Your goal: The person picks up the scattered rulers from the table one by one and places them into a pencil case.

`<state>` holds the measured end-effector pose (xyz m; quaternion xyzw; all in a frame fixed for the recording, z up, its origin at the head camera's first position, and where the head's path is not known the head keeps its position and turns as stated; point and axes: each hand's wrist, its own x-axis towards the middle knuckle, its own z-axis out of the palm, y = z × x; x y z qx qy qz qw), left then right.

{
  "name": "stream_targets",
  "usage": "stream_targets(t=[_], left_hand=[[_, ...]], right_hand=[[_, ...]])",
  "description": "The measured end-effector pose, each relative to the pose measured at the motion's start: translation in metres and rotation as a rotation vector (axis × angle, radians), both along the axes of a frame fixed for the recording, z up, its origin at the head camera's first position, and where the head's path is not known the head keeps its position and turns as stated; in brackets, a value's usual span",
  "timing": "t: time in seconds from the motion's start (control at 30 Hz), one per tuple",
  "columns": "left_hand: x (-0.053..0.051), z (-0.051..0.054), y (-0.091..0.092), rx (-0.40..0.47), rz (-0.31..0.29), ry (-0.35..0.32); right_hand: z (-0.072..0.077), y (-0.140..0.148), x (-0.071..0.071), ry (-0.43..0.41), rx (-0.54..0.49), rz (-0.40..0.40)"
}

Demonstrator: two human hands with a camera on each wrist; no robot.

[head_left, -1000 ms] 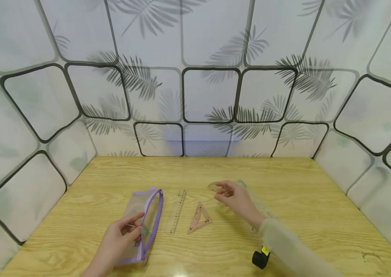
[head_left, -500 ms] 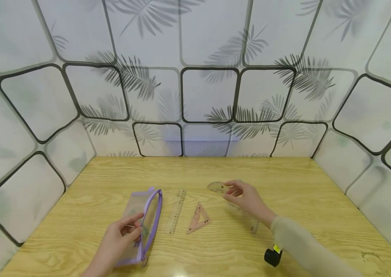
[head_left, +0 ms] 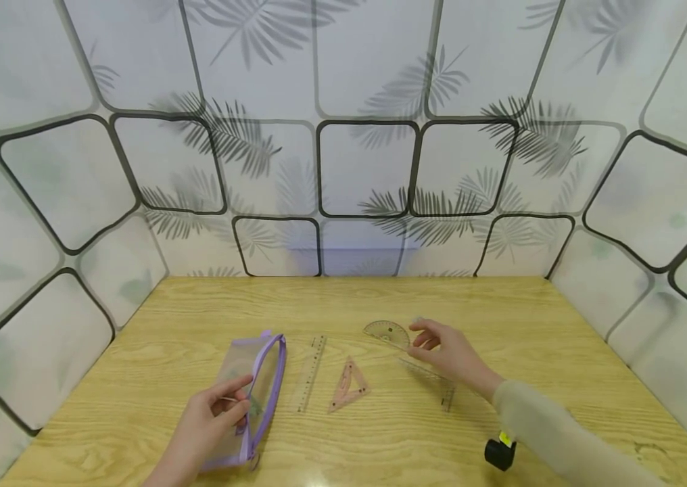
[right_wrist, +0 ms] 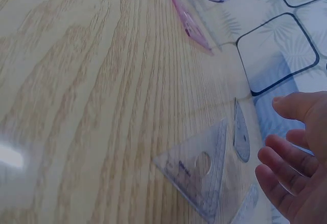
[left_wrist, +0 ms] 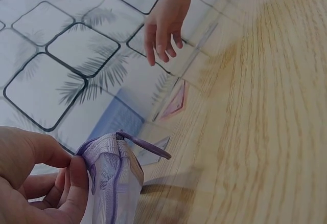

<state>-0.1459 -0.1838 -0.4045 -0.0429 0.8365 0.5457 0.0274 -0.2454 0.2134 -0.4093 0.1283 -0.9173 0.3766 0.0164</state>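
Note:
My left hand [head_left: 200,423] pinches the edge of a purple-trimmed mesh pouch [head_left: 239,358] between thumb and index finger; in the left wrist view the pouch [left_wrist: 118,185] hangs beside the fingertips. My right hand [head_left: 456,357] hovers with loosely bent fingers just right of a clear protractor [head_left: 386,330], holding nothing. A clear triangle [head_left: 447,398] lies partly under that hand in the head view. The right wrist view shows this triangle [right_wrist: 181,170] and the protractor [right_wrist: 241,139] flat beside the relaxed fingers.
Between the hands lie a clear straight ruler [head_left: 309,379] and a pink triangle [head_left: 341,402]. A black object with a yellow part [head_left: 499,453] is by the right sleeve. Patterned curtains [head_left: 368,169] stand around the wooden table [head_left: 228,294].
My right hand has shifted right, off the protractor, which now shows whole, and the black object has moved right with that arm. My left hand has stayed on the pouch.

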Motion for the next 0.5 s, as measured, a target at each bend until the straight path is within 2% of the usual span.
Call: stream_targets(t=[0.5], left_hand=[[-0.001,0.006,0.003,0.005,0.006,-0.016]], right_hand=[[0.000,0.026,-0.003,-0.016,0.009,-0.010]])
